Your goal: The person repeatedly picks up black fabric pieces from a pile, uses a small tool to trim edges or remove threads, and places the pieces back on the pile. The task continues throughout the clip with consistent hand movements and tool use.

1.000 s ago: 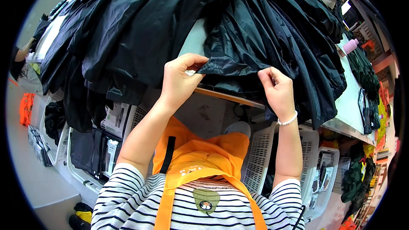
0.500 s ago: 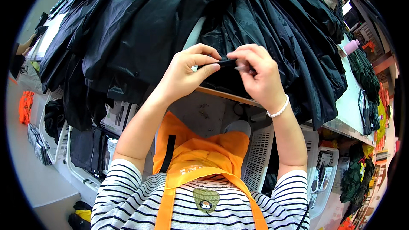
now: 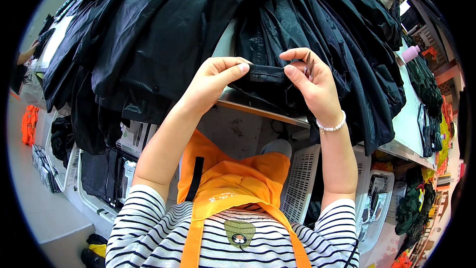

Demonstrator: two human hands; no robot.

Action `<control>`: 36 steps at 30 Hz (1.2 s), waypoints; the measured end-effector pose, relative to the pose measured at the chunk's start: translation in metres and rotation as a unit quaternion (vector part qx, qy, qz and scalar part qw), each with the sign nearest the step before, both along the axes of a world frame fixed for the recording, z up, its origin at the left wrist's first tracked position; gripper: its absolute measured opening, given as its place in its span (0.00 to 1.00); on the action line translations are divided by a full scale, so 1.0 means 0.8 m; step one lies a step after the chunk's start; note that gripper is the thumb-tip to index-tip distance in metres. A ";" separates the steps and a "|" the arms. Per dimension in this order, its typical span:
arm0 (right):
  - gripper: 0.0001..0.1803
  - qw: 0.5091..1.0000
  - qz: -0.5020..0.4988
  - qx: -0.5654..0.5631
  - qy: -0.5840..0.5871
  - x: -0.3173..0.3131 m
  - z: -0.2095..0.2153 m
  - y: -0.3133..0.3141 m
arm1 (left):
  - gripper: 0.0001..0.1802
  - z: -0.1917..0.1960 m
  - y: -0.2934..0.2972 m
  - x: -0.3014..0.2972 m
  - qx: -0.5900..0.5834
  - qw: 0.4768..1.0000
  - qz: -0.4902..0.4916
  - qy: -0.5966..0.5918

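Cloth [image 3: 267, 75], black, mid-frame: left hand [image 3: 212, 80] pinches its edge; right hand [image 3: 318, 87], index finger raised off the thumb, grips snips [image 3: 312, 70].

There were two bare hands, one left hand [image 3: 213, 82], one right hand [image 3: 320, 89], one folded strip of shiny black fabric [image 3: 267, 74], one pair of pointed metal snips [image 3: 308, 62], one white beaded bracelet [image 3: 332, 128], one pink cylindrical bottle [image 3: 409, 54], at least four white plastic baskets [image 3: 302, 178]

White tbl [image 3: 408, 119] — blk garments [image 3: 163, 39] heaped atop, overhanging
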State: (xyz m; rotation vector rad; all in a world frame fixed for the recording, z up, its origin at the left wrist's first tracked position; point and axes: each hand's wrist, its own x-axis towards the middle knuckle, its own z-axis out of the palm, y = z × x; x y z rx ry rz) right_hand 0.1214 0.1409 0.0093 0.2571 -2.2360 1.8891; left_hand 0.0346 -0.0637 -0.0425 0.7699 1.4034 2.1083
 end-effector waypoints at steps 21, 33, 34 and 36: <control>0.12 0.904 -0.121 0.350 0.215 0.032 -0.014 -0.027 | 0.10 0.032 0.016 0.004 -0.076 0.995 0.054 -0.027; 0.10 0.909 -0.161 0.312 0.224 0.024 -0.022 -0.027 | 0.11 0.031 0.015 0.005 -0.103 0.993 0.054 -0.008; 0.10 0.909 -0.158 0.312 0.226 0.022 -0.022 -0.027 | 0.11 0.031 0.016 0.005 -0.104 0.993 0.054 -0.004; 0.10 0.911 -0.154 0.309 0.224 0.022 -0.021 -0.026 | 0.11 0.032 0.016 0.005 -0.101 0.994 0.052 0.002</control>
